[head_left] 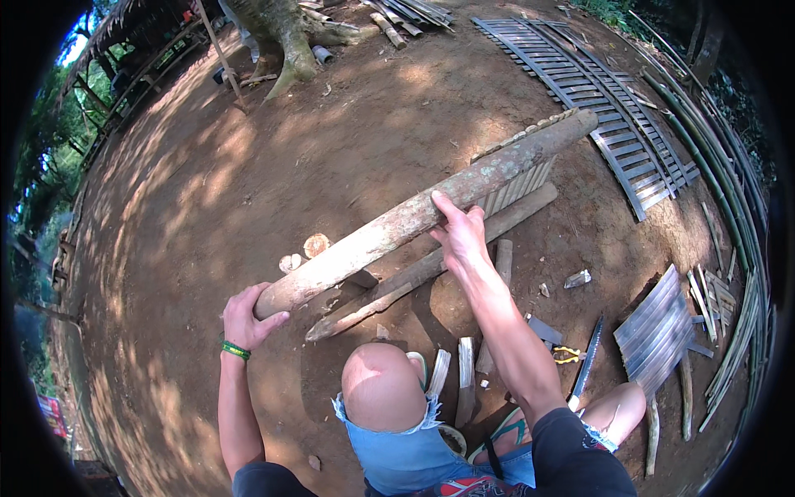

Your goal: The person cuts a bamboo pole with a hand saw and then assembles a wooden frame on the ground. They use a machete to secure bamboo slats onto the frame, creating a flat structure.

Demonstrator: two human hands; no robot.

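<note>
A long wooden log [364, 242] with pale, mottled bark slants across the middle, raised off the ground, its far end up to the right. My left hand [247, 318] wraps round its near left end, thumb along the side. Farther along, about the middle, my right hand [460, 236] grips it with the thumb on top; its other fingers are partly hidden. Beneath lies a second log [422, 269] with a pointed near end. A row of bamboo slats [515, 187] shows between the two logs. Cut stake ends [315, 245] stand just beyond the raised log.
At my right lie a hand saw [590, 358], yellow-handled pliers [567, 354] and a corrugated sheet [654, 331]. Split wood pieces [465, 377] rest by my feet. A slatted panel [613, 124] and bamboo poles [704, 137] lie farther right; a tree trunk [286, 45] stands at the back.
</note>
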